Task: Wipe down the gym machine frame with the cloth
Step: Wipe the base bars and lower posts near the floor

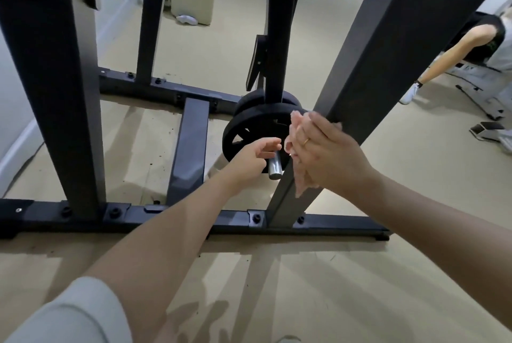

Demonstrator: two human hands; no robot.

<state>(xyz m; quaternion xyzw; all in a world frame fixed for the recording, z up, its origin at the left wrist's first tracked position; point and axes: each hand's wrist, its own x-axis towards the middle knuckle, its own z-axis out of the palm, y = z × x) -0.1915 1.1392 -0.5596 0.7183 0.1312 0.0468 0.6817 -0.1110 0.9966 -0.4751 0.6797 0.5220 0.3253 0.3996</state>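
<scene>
Two hands work: our right hand [321, 154] presses the cloth [300, 176] flat-fingered on the post [360, 71]; at nine o'clock, left hand [256, 155] loosely curled, empty.

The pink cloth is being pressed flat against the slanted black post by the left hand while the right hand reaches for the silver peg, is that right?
Not quite: the hands are swapped. In the head view, the right hand presses the pink cloth flat against the slanted black post, while the left hand reaches for the silver peg.
</scene>
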